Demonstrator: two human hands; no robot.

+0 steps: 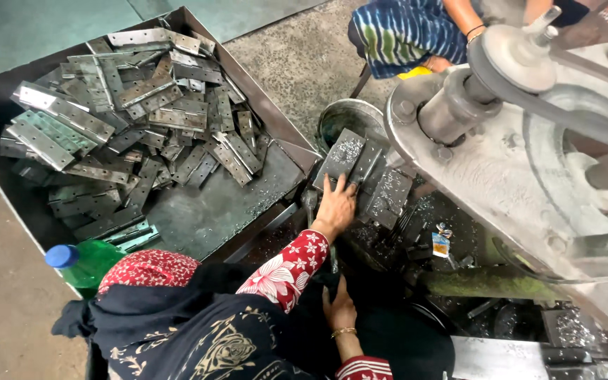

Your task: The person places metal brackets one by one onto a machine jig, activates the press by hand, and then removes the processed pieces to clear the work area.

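Observation:
My left hand (335, 205) reaches forward in a red floral sleeve and lies flat, fingers spread, on a grey metal hinge plate (344, 156) dusted with metal filings. More such plates (388, 197) lie just to its right, beside the machine. My right hand (339, 308), wearing a gold bangle, rests low on dark cloth near my lap with nothing in it. To the left, a dark metal tray (226, 211) holds a pile of several flat hinges (128, 119).
A large grey press machine with a belt wheel (522, 141) fills the right side. A round metal bowl (350, 116) stands behind the plates. A green bottle with a blue cap (79, 260) stands at the lower left. Another person in blue striped clothing (402, 32) sits at the top.

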